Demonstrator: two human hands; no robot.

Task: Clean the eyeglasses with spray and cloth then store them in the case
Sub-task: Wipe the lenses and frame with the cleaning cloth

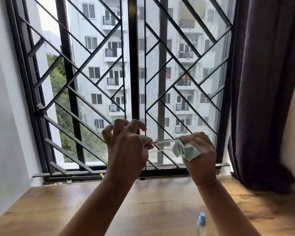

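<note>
In front of the window grille [92, 68], above the far part of the worktop [160, 201], you are holding the eyeglasses [162, 142] up between both hands. Your left hand [126, 145] is pinching the left end of the thin clear frame between thumb and forefinger, while its other fingers [136, 125] are curling loosely upward, holding nothing. Your right hand [201, 150] is gripping the pale green cloth [186, 150], fingers curled round it, and the cloth is wrapping the right end of the eyeglasses. Near you, right of centre, a spray bottle [201, 222] with a blue cap is standing upright on the worktop, well apart from both hands. A dark curtain [262, 82] is hanging at the right.
</note>
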